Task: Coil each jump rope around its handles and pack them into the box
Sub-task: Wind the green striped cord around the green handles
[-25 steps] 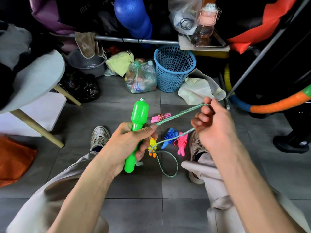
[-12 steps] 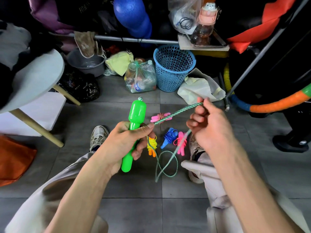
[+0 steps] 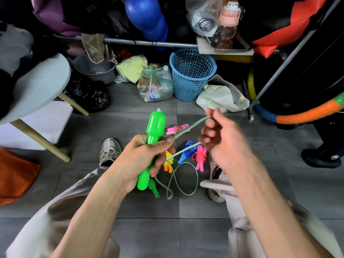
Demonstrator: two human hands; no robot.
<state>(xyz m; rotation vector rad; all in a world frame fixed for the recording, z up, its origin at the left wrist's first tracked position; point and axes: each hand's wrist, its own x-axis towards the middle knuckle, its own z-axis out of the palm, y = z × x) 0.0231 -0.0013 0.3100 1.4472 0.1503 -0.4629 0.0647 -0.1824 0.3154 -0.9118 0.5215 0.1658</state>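
Your left hand [image 3: 141,159] wraps its curled fingers around the middle of the green handle [image 3: 152,144], thumb pressing the green-and-white rope [image 3: 191,125] against the shaft. Your right hand [image 3: 223,144] has its fingers curled on the same rope at about two o'clock from the handle, so one strand runs taut between thumb and fist. A second strand leaves the underside of that fist toward eight o'clock and drops into a slack loop [image 3: 186,179] on the floor tiles [image 3: 149,229]. A second green handle [image 3: 154,189] peeks out just below your left fist, at six o'clock from it.

The step in hand looks like laying the first turns on the handles. To do it well, keep the thumb clamping the start point so the turn cannot slip, and carry the rope around both handles together, not just the one you see. Hold light tension and place each turn snug beside the last. Feed the floor slack gradually; that loop could kink or knot.

Four bundles already coiled lie on the floor beyond your hands: light pink [image 3: 177,128] at twelve o'clock, then orange [image 3: 168,162], blue [image 3: 187,152] and bright pink [image 3: 200,158]. No box is in view.
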